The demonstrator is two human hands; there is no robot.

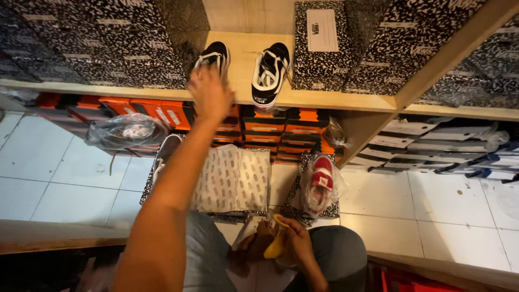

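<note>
While the left hand (210, 93) reaches up to a black-and-white sneaker (214, 57) on the wooden shelf (324, 100), grip hidden, the right hand (294, 240) pinches a yellow cloth (277, 243), fingers closed, at the lap.

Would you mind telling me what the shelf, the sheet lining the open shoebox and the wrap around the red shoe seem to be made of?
The shelf looks like pale wood or laminate: matte, faint grain. The sheet in the open shoebox seems thin printed tissue paper, softly creased. The wrap around the red shoe looks like clear plastic film: see-through, crinkled, with glints.
</note>
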